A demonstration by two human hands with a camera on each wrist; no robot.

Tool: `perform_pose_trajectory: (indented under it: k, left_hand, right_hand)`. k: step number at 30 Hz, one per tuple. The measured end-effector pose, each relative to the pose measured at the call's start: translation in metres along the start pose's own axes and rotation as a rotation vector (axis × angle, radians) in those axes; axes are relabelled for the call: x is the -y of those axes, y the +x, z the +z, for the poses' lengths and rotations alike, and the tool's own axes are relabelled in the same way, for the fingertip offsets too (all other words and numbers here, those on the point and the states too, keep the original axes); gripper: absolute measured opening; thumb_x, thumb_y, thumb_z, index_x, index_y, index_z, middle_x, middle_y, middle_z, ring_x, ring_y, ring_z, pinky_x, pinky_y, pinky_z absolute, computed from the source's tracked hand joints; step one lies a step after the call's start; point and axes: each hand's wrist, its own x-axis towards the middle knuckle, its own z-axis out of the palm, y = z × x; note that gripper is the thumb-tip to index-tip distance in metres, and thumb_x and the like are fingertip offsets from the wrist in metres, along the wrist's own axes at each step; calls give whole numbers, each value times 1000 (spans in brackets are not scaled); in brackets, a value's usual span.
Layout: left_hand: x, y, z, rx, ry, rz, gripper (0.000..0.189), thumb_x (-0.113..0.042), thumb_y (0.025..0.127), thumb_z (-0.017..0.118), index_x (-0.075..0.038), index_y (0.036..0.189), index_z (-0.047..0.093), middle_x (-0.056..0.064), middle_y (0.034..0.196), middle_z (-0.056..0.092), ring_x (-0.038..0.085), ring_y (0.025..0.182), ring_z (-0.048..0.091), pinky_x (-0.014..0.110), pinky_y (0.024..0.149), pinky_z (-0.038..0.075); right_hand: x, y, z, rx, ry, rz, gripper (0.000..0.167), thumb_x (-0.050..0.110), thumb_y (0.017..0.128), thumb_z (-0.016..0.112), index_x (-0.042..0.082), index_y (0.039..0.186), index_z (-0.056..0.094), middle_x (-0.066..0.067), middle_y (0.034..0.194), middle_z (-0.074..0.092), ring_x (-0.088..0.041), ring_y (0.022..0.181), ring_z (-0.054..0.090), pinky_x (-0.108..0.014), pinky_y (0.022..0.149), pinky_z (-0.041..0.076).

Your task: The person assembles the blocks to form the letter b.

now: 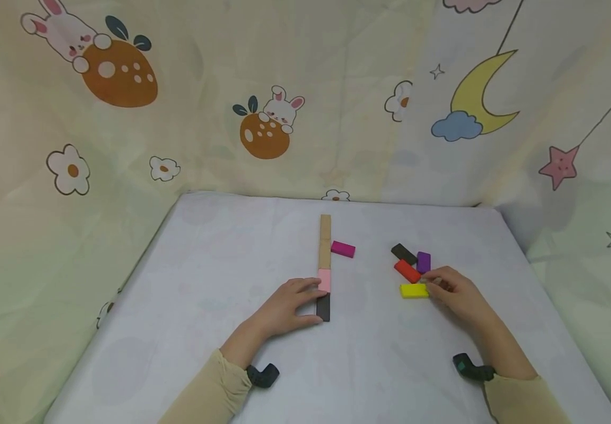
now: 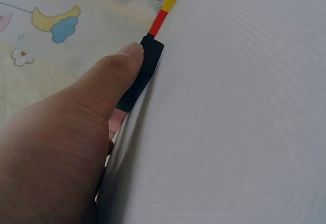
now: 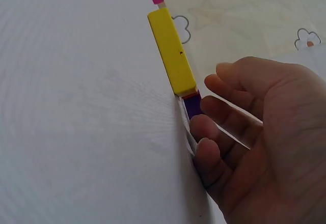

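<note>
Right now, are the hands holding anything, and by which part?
Nothing appears held: left hand touches near end of black block; right hand is beside yellow block.

Tan blocks (image 1: 325, 227), pink block (image 1: 324, 277), black blocks (image 1: 403, 254), magenta block (image 1: 343, 249), red block (image 1: 407, 271), purple block (image 1: 423, 261), yellow block (image 1: 413, 291). Table (image 1: 220, 253) is white, sleeves (image 1: 212, 388) beige. Pale curtain (image 1: 199, 70) has bunny (image 1: 66, 35), white-flower (image 1: 62, 169), yellow-moon (image 1: 464, 88) prints.

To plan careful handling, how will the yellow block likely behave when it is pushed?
The yellow block has flat faces and straight edges, so it looks stiff and unlikely to roll. Lying lengthwise on the white surface, it would probably slide before tipping.
</note>
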Motion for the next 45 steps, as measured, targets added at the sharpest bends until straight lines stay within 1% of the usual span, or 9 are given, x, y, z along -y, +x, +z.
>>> perform_pose_trajectory:
  k: [3,6,9,17,25,29,34,39,45]
  left_hand:
    - [1,0,1,-5,-2,0,61,-64,90,59,-40,145,48,-12,157,35,15,144,35,40,119,32]
    - [2,-1,3,-7,-15,-1,61,-63,89,60,-40,145,47,-12,157,35,15,144,35,41,119,33]
    - [1,-1,3,-7,-19,-3,61,-62,90,61,-40,145,47,-12,157,35,15,144,35,42,119,33]
    - [1,-1,2,-9,-22,1,61,-61,89,61,-39,145,48,-12,157,36,15,143,35,41,118,33]
    - [2,-2,2,-10,-25,-2,61,-61,89,61,-40,145,47,-12,157,35,16,143,35,42,118,33]
    - [2,-1,3,-13,-28,2,61,-63,89,60,-41,145,47,-12,157,35,16,143,35,42,118,33]
    - [2,-1,3,-15,-25,5,61,-63,89,60,-41,144,47,-13,157,35,15,143,36,41,118,33]
    - [2,-1,3,-15,-16,7,61,-64,89,60,-41,144,47,-13,157,36,16,143,36,42,118,33]
    - [3,-1,4,-17,-12,7,61,-64,89,60,-42,144,47,-13,157,35,14,143,35,41,119,32]
  right_hand:
    - [1,1,1,33,-23,-19,26,29,95,67,25,120,65,0,112,62,-20,89,52,-22,70,49]
    - [1,0,4,65,-66,-47,30,27,91,72,28,120,63,3,104,60,-18,87,51,-22,69,47]
    - [1,0,6,63,-82,-79,33,23,88,74,28,119,63,5,99,59,-18,86,51,-22,68,48]
    - [1,-2,8,69,-102,-97,37,26,86,78,26,119,62,5,105,60,-17,89,51,-22,72,49]
    - [3,-1,8,66,-116,-99,36,29,86,77,27,119,63,5,100,58,-15,87,50,-20,69,48]
    - [7,-2,6,53,-84,-90,37,30,87,77,26,120,64,4,101,57,-15,86,50,-19,67,48]
    - [15,-1,5,26,-51,-86,38,24,87,76,24,122,63,2,101,58,-15,83,50,-20,64,49]
    - [28,5,13,-20,6,-115,35,15,88,73,18,122,63,0,104,58,-13,80,51,-19,65,49]
    - [47,13,28,-28,90,-118,35,12,89,73,14,123,64,-5,107,59,-14,80,54,-20,68,49]
